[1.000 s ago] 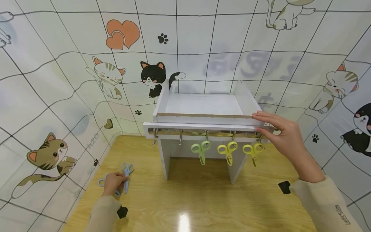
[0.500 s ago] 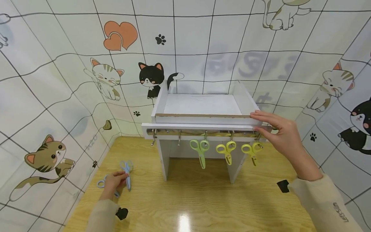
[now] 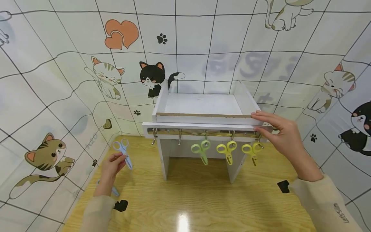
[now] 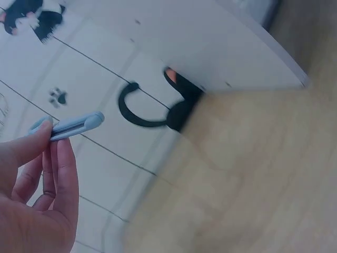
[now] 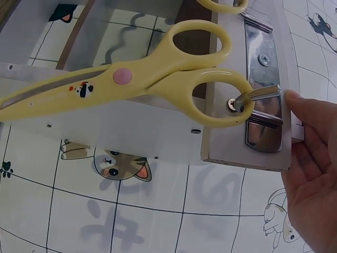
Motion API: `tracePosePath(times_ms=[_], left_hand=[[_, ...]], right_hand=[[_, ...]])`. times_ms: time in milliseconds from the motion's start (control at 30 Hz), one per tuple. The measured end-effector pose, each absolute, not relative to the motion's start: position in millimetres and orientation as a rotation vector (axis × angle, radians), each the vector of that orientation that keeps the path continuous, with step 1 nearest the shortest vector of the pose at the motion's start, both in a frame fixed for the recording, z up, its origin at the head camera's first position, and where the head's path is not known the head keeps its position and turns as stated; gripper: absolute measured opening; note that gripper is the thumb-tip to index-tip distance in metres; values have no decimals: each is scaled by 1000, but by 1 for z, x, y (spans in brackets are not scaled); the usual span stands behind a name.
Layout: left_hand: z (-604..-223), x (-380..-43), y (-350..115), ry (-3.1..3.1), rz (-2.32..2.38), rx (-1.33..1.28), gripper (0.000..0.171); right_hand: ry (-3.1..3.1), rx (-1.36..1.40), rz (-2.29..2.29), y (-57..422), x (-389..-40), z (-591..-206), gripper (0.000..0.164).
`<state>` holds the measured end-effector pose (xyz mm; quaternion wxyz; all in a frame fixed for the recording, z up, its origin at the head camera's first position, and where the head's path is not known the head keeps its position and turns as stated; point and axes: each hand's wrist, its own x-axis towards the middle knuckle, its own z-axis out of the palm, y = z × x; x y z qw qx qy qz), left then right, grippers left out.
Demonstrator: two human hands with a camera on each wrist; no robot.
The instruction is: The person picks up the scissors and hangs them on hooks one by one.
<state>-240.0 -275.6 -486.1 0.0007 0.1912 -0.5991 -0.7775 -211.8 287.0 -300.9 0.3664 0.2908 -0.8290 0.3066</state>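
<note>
My left hand (image 3: 109,169) pinches light-blue scissors (image 3: 124,154) between thumb and fingertips, off the table at the left. In the left wrist view the scissors (image 4: 81,125) appear nearly edge-on. Partly behind that wrist, other blue scissors (image 3: 115,191) lie on the table. My right hand (image 3: 285,135) grips the right end of the white shelf (image 3: 203,120), thumb at the hook rail and fingers on the tray edge. Green scissors (image 3: 202,152) and yellow scissors (image 3: 227,152) hang from its hooks. By my right thumb, another yellow pair (image 5: 131,79) hangs by one finger loop.
Two metal hooks at the rail's left, including the end hook (image 3: 154,137), carry nothing. The shelf stands on a wood-grain table (image 3: 185,196) against cat-patterned walls. Black patches (image 3: 284,186) lie on the table near both sleeves.
My left hand has lifted the blue scissors off the table and moved them forward, away from the other blue pair. The green scissors swing slightly. My right hand keeps its place.
</note>
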Motion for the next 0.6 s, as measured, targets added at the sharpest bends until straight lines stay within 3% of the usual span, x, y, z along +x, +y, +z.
tracePosePath(times_ms=[600], left_hand=[[-391, -215, -233, -1685, -2502, 99, 23]], right_hand=[[-2140, 734, 787, 287, -211, -303, 56]])
